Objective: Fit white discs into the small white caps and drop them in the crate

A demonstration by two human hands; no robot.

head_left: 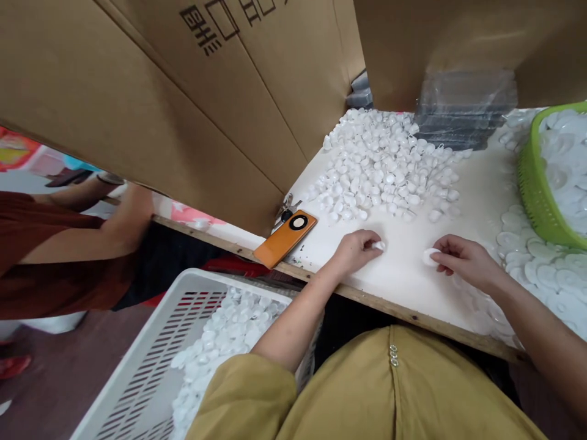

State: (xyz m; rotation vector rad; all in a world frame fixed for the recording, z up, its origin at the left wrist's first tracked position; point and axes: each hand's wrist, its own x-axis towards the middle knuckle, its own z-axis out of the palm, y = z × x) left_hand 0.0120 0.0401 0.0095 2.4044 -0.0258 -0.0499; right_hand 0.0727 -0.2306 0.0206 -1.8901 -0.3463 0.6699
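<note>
My left hand [356, 252] is closed in a pinch on a small white plastic piece [378, 245], just over the white tabletop. To its right, my right hand [461, 260] grips a flat white disc [430, 257] between thumb and fingers. The two hands are apart, with bare tabletop between them. Beyond them spreads a heap of small white plastic pieces [376, 165], like the one in my left hand. Many flat white discs [545, 269] lie loose beside my right forearm. The underside of each held piece is hidden.
A green basket [532, 189] of discs stands at the right. An orange phone [285, 239] and keys [287, 211] lie by the cardboard partition [220, 122]. A white crate [137, 366] of white pieces sits below, left. Clear-wrapped grey stacks [463, 116] stand behind. Another person's arm [123, 226] is at far left.
</note>
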